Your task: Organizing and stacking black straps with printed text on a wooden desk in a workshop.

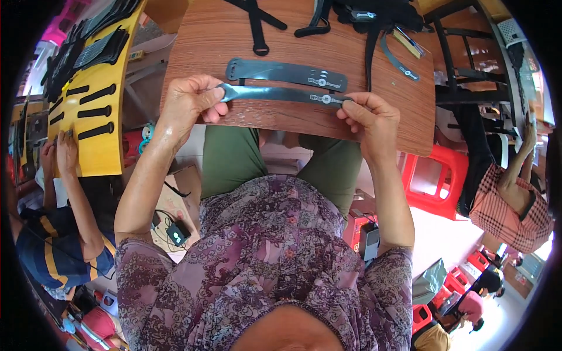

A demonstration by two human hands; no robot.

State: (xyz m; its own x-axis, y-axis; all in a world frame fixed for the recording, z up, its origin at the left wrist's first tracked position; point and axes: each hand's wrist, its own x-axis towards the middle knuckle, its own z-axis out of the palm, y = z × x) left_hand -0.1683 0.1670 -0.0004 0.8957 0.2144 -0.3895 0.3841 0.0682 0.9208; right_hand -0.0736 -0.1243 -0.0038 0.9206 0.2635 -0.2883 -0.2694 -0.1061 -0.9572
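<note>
A long dark grey strap [281, 94] with a small printed patch lies stretched across the near part of a brown wooden table [374, 58]. My left hand [190, 99] pinches its left end. My right hand [370, 115] pinches its right end near the patch. A second, similar strap [287, 72] lies flat just beyond it, untouched. More black straps [256, 26] and a heap of them [374, 14] rest at the far side of the table.
A yellow table [102, 88] at left carries rows of black straps, with another person's hands [58, 155] at its near edge. A person in a checked shirt [515, 205] sits at right beside a red plastic stool [436, 181]. A cardboard piece [175, 202] lies on the floor.
</note>
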